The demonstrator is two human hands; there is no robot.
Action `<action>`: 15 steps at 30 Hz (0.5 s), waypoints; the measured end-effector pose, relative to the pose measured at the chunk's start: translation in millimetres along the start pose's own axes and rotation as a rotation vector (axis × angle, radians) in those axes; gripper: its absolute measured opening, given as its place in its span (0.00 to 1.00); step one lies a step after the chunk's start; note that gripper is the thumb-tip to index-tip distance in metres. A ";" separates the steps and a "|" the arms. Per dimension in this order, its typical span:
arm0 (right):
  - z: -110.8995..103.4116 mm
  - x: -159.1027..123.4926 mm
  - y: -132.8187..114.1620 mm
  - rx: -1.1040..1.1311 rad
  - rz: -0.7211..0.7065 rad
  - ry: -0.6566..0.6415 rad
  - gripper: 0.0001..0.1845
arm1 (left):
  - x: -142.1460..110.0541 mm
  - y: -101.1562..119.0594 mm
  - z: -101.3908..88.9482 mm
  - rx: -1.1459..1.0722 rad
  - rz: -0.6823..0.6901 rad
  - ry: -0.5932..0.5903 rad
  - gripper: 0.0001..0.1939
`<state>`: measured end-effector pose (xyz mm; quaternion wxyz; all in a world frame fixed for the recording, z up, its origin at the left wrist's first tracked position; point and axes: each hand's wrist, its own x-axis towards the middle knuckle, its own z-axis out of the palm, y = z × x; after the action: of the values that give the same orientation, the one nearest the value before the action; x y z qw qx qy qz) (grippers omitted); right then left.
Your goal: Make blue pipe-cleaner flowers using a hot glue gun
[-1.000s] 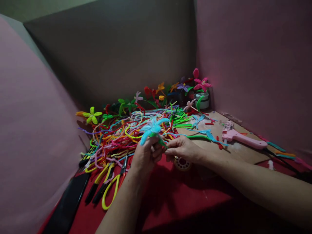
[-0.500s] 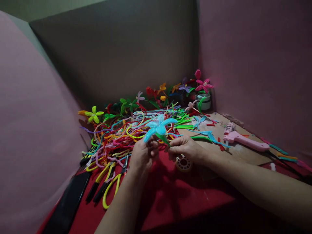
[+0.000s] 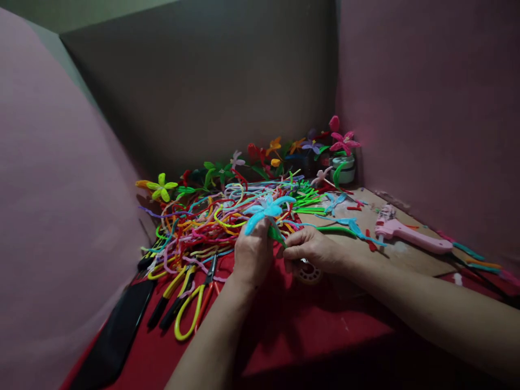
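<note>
A light-blue pipe-cleaner flower (image 3: 268, 208) with a green base and stem is held up over the red cloth. My left hand (image 3: 254, 253) is closed just under its petals, the fingertips mostly hidden behind the hand and flower. Lower on the green stem, my right hand (image 3: 307, 249) pinches between thumb and fingers. Beneath the right hand lies a tape roll (image 3: 310, 274) with a holed core, partly covered. Beyond the hands spreads a tangled heap of colored pipe cleaners (image 3: 195, 219).
A pink glue gun (image 3: 418, 237) rests on a brown board (image 3: 400, 262) at right, near blue pipe-cleaner pieces (image 3: 355, 226). Yellow-handled scissors (image 3: 189, 314), pliers (image 3: 166, 300) and a black flat object (image 3: 116, 336) lie left. Finished flowers (image 3: 161, 187) line the back.
My left hand has moved up and right, closing in under the petals, and the blue flower has tipped. My right hand stays on the stem. The view has shifted slightly.
</note>
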<state>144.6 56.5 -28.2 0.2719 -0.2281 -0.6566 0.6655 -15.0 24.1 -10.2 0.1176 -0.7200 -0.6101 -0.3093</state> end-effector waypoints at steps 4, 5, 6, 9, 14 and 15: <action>1.6 0.5 0.2 0.048 -0.048 0.059 0.11 | 2.2 5.4 -4.7 -0.248 -0.100 -0.116 0.13; 2.2 0.6 -0.1 0.045 -0.057 0.068 0.10 | 2.7 4.5 -4.8 -0.260 -0.086 -0.071 0.13; 2.7 0.8 -0.4 0.033 -0.063 0.075 0.10 | 3.1 2.5 -4.0 -0.239 -0.067 -0.001 0.14; 3.5 1.3 -1.2 -0.011 -0.079 0.098 0.11 | 2.3 -8.0 1.6 -0.121 -0.045 0.126 0.14; 3.8 1.9 -2.5 -0.034 -0.115 0.126 0.14 | -0.6 -21.0 9.8 -0.128 -0.075 0.099 0.14; 4.0 2.1 -2.6 -0.036 -0.125 0.134 0.14 | -0.5 -21.9 10.2 -0.150 -0.090 0.088 0.12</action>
<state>140.6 54.9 -25.3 0.3521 -0.2357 -0.6618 0.6185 -32.8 34.2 -23.0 0.0759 -0.6843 -0.6111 -0.3905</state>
